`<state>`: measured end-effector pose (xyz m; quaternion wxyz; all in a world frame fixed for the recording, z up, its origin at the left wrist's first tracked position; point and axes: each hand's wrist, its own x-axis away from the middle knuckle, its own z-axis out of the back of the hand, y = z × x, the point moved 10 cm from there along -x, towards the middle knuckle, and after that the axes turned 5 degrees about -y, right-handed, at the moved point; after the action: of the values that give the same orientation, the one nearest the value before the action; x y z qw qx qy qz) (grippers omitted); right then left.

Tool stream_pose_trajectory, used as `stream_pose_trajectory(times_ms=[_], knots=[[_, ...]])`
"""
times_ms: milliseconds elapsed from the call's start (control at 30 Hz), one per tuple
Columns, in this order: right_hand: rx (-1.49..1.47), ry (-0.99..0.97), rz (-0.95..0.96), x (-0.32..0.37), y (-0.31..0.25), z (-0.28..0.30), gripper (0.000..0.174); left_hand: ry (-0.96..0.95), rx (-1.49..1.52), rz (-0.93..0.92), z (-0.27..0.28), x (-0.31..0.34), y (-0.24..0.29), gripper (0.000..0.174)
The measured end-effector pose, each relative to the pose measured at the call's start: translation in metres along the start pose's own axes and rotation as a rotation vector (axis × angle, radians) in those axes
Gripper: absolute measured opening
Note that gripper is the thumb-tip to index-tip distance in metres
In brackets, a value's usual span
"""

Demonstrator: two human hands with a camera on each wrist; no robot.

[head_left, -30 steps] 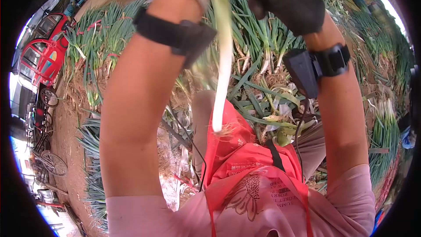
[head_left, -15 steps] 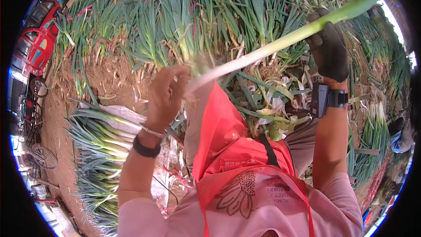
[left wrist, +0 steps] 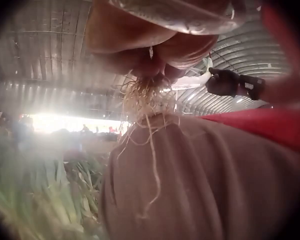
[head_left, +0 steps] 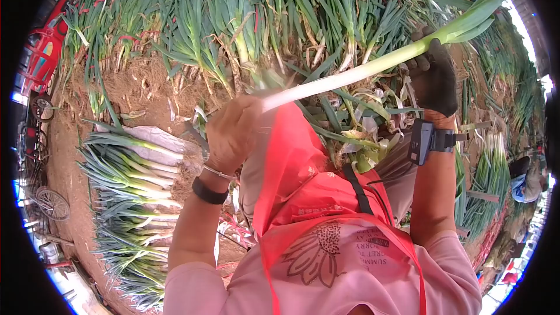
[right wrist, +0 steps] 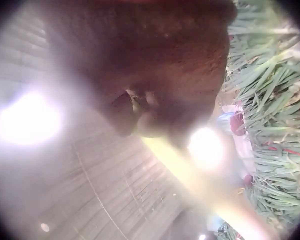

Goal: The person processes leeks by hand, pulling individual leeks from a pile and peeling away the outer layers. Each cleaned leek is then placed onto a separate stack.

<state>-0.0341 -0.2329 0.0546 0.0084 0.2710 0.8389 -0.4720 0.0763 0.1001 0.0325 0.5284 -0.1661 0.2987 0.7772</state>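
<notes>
One long green onion (head_left: 350,76) slants across the head view, its white end lower left and its green leaves upper right. My bare left hand (head_left: 236,128), blurred, grips the root end in front of the red apron. Pale stringy roots (left wrist: 149,100) hang out below the curled fingers in the left wrist view, over a trousered knee. My right hand (head_left: 433,76), in a dark glove, holds the stalk where white turns green. In the right wrist view the glove (right wrist: 150,65) hides part of the stalk (right wrist: 175,165).
A row of green onions with roots (head_left: 233,23) stretches across the ground ahead. Cleaned green onions (head_left: 140,181) lie piled at the left beside a pale sheet. Stripped leaves (head_left: 364,140) lie by the right knee. A red vehicle (head_left: 44,52) and bicycle (head_left: 52,201) stand far left.
The green onion has swung from hanging upright to slanting across the lap. My left hand has come down and closed on its root end, while the gloved right hand has moved to the right.
</notes>
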Motion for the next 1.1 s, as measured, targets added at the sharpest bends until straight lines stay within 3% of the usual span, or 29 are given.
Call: stream_pose_trajectory(times_ms=[167,233,267,300,367,400,433,467,500,567,600,633,700,767,900,933,967,1033,1100], knots=[[0.001,0.083,-0.025,0.006,0.009,0.017,0.036,0.033,-0.08,0.059,-0.006,0.009,-0.013,0.01],[-0.057,0.077,-0.007,0.008,0.008,0.028,0.035,0.162,0.278,0.622,-0.005,0.04,-0.085,0.006],[-0.061,0.075,-0.008,0.008,0.006,0.031,0.035,0.222,0.398,0.741,-0.005,0.059,-0.112,0.008],[-0.057,0.07,0.025,0.009,0.001,0.032,0.034,0.222,0.394,0.74,-0.002,0.072,-0.132,0.008],[-0.057,0.068,0.056,0.012,-0.005,0.022,0.034,0.328,0.519,1.062,0.0,0.121,-0.184,0.008],[-0.006,0.267,0.102,0.017,-0.012,0.025,0.034,0.33,0.515,1.058,0.007,0.121,-0.185,0.008],[0.047,0.467,0.153,0.023,-0.018,0.035,0.034,0.273,0.312,0.867,0.025,0.103,-0.173,0.009],[0.016,0.312,0.135,0.019,-0.017,0.045,0.033,0.21,0.117,0.677,0.034,0.086,-0.156,0.009],[0.023,0.318,0.13,0.02,-0.015,0.047,0.033,0.202,0.126,0.563,0.04,0.058,-0.124,0.011],[-0.173,-0.053,0.015,0.011,0.0,0.008,0.031,0.107,0.235,0.429,0.034,0.0,-0.051,0.017],[-0.134,0.02,0.06,0.013,0.002,0.008,0.029,0.032,0.2,0.312,0.024,-0.019,-0.021,0.021],[-0.143,0.013,0.045,0.014,0.006,0.0,0.028,0.132,0.137,0.028,0.023,-0.038,0.01,0.026],[-0.093,0.091,0.046,0.018,0.007,-0.006,0.028,0.05,0.139,0.021,0.008,-0.048,0.028,0.025],[-0.035,0.109,0.075,0.018,0.011,-0.008,0.027,-0.135,-0.058,-0.16,-0.02,-0.051,0.049,0.024],[-0.039,0.212,-0.004,0.023,0.02,-0.004,0.022,-0.125,0.042,-0.18,-0.026,-0.045,0.037,0.017],[0.057,0.247,0.03,0.022,0.02,0.005,0.022,0.028,0.147,-0.208,-0.013,-0.043,0.026,0.012],[-0.02,0.183,0.029,0.016,0.03,0.03,0.023,0.014,0.122,-0.18,-0.009,-0.038,0.013,0.012],[-0.019,0.227,-0.1,0.017,0.029,0.039,0.021,0.12,0.092,0.357,0.026,-0.007,-0.062,0.01],[-0.063,0.299,-0.06,0.014,0.027,0.019,0.018,0.128,0.051,0.494,0.058,0.017,-0.081,0.013]])
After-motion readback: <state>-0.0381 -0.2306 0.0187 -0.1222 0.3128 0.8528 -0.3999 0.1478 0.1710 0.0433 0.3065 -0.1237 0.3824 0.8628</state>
